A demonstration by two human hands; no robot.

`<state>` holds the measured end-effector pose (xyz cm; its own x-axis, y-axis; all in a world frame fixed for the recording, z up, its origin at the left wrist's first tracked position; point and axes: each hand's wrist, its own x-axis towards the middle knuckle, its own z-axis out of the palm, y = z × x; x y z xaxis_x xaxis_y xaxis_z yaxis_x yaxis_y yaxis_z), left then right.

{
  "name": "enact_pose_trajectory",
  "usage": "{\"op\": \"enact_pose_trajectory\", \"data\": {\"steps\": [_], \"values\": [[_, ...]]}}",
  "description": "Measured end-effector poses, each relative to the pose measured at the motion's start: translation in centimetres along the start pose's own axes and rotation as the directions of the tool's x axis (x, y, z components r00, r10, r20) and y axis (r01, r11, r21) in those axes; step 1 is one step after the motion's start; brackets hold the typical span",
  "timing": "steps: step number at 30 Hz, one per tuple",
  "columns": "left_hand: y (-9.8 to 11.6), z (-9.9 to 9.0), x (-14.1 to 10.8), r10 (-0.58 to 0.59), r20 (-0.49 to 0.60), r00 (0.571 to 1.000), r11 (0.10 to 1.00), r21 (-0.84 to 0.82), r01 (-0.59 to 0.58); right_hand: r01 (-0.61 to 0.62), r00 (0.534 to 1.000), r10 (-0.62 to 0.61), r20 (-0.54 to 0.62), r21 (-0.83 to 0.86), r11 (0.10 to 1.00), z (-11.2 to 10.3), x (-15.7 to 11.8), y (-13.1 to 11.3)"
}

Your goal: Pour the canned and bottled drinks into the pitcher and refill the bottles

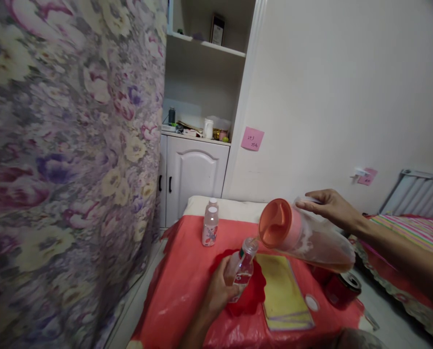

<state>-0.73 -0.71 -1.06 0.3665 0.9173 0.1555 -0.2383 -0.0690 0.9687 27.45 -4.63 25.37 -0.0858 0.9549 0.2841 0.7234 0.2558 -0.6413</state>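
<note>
A small clear bottle (242,271) stands slightly tilted in my left hand (219,288), its mouth uncapped, above a red scalloped plate (258,295). My right hand (328,206) grips the handle of a clear pitcher (318,242) with an orange lid. The pitcher lies nearly on its side, and its spout is right at the bottle's mouth, with a thin stream of liquid between them. Brownish liquid shows inside the pitcher. Two capped bottles, the nearer one (210,228) with a printed label, stand upright at the back left of the table.
On the red-covered table (187,261) lie a yellow cloth (283,291) and a white round cap (312,303). A dark red can (343,290) stands at the right. A floral curtain (74,169) hangs at the left, a bed (416,232) is at the right.
</note>
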Motion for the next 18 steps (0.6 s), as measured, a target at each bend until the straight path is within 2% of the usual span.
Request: {"op": "enact_pose_trajectory", "data": {"steps": [18], "values": [[-0.27,0.03,0.18,0.008,-0.015,1.000,0.999,-0.042,-0.009,-0.013,1.000,0.013,-0.003,-0.020,1.000,0.05,-0.07,-0.29]]}}
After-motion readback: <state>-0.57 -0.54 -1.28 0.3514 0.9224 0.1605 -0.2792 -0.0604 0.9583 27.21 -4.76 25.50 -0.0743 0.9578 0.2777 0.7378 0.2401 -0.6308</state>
